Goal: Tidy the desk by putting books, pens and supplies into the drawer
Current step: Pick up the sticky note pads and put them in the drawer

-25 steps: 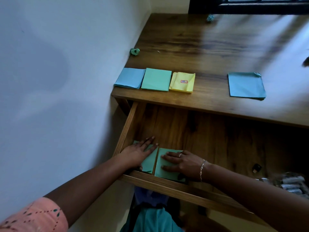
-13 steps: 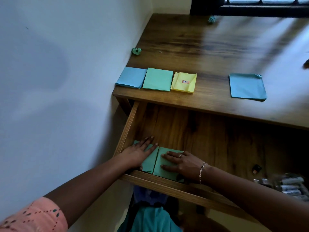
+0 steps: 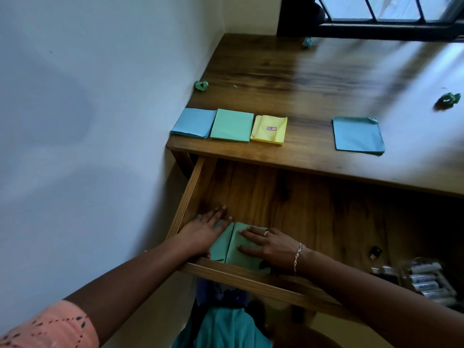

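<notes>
At the far left a peach patterned sleeve (image 3: 50, 327) is seen, and the left hand (image 3: 200, 234) is laid flat in the near left corner of the open wooden drawer (image 3: 187, 202). Its fingers (image 3: 218, 213) are held straight and slightly spread, and the left green stack (image 3: 221, 244) of square paper is pressed under the palm. Just beside it, edge to edge, the right green stack (image 3: 237, 258) is pressed by the right hand (image 3: 271, 247), whose fingers are likewise kept straight and spread; nothing is gripped by either hand. A ring (image 3: 266, 233) and a bracelet (image 3: 297, 257) are worn on the right side.

Two green stacks are thus counted inside the drawer. Further right in it, a small dark object (image 3: 374, 252) and several pale cylinders in a clear wrapper (image 3: 426, 280) are kept; their number cannot be told.

On the worktop (image 3: 301, 79) four square paper stacks are counted. Three are lined up side by side near the front left edge: a blue stack (image 3: 194, 123), a green stack (image 3: 232, 125) and a yellow stack (image 3: 269, 129) marked with a small red-edged label. A second blue stack (image 3: 357, 135) is set well apart to the right. Three crumpled green paper balls are scattered behind them: one by the wall (image 3: 201, 85), one below the window (image 3: 307, 42) and one at the far right (image 3: 448, 99).
</notes>
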Tool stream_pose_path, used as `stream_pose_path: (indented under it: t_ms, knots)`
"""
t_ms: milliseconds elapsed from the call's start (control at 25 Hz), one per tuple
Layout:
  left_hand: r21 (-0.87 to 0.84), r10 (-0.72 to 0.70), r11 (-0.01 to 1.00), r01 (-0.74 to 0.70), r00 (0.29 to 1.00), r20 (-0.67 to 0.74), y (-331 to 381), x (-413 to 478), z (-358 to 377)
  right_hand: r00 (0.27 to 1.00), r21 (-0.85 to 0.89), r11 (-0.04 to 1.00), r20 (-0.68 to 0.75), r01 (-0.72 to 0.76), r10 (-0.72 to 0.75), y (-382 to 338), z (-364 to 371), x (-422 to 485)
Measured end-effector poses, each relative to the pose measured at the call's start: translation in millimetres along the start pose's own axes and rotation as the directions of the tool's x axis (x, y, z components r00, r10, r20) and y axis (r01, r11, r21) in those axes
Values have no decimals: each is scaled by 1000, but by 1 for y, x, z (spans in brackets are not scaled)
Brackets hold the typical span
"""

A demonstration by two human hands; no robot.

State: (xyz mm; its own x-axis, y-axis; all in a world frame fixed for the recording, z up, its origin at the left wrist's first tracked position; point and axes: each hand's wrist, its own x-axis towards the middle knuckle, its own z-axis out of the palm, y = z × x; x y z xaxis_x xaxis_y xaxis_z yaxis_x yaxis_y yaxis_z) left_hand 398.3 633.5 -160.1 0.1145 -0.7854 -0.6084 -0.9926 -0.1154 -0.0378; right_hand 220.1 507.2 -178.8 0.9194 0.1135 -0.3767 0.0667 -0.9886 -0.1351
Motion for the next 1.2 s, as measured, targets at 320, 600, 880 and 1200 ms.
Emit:
stream_pose_path:
  t_ms: [320, 600, 880, 1200]
  knots:
    - [120, 155, 988, -101, 756, -636, 5, -4, -56, 801, -23, 995, -595, -100, 67, 32, -24, -33]
    - [-86, 16, 987, -138, 608, -793, -2, 38, -139, 620, 145, 943, -721, -301, 309, 104, -67, -73]
    - [-224, -346, 938, 264, 749, -565, -56, 76, -195, 565, 344, 781, -546, -521, 618, 206, -110, -106]
    - [25, -309, 945, 326, 915, -258, -71, 108, -237, 788, 110, 787, -49, -607, 614, 278, -142, -82]
